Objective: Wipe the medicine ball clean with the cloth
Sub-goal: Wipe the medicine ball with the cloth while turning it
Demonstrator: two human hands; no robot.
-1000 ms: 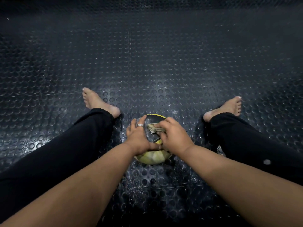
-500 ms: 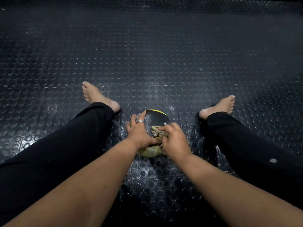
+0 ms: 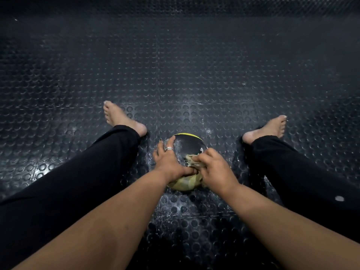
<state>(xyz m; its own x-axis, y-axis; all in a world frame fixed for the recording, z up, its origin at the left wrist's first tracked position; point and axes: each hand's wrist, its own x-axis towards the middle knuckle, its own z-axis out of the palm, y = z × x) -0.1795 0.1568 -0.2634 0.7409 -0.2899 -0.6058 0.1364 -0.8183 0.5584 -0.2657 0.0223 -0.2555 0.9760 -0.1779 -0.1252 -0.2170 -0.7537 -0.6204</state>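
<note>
**Ball wiped on the studded floor, between the legs**

Floor: black rubber matting with raised round studs, glossy in patches, pale dusty smears around the ball and nearer the sitter.

Person sat on the floor, legs spread wide. Left leg in black trousers, bare left foot lying on its side, toes pointing away. Right leg likewise in black, with a small pale spot on the fabric; bare right foot turned outward. Both forearms bare, reaching forward and meeting at the ball.

Medicine ball rested on the floor midway between the two legs, just past the hands. Top showed black with a thin yellow band along the far edge; the near underside showed pale yellow. Whitish streaks on the black part.

Left hand lay spread over the ball's left side, fingers straight and splayed, thumb stretched across toward the other hand, palm pressing on the surface. Right hand sat on the ball's right side, fingers curled tight around the cloth and holding it against the ball. The two hands were touching or very nearly so at the thumb.

Cloth: small, crumpled, pale beige, bunched under the right fingers, only a scrap showing.

Ring: silver band on a left finger.
</note>
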